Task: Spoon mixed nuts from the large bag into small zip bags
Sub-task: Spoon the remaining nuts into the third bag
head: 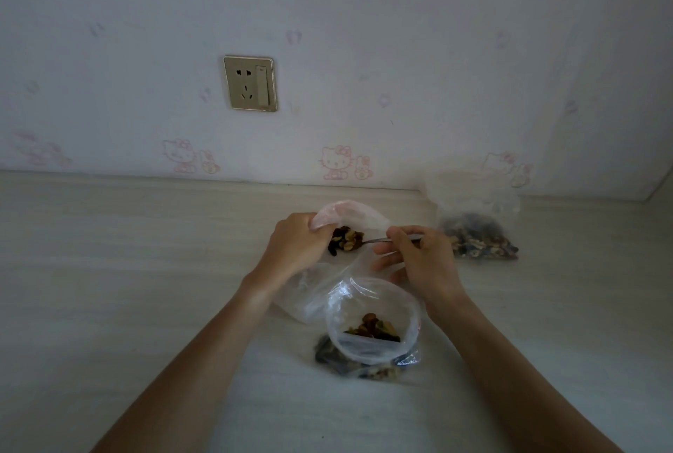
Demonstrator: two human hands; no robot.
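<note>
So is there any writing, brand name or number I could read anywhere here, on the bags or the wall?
No readable text anywhere.
Wall socket: only plug holes and a switch, no lettering legible.
Wallpaper: faint pink cartoon cat figures, pictures only, no words.
Small zip bag, large bag and bag by the wall: clear plastic, no print visible.
Spoon: no marking visible.

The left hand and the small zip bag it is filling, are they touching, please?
Touching: the head view shows the left hand gripping the rim of the small zip bag.
</note>
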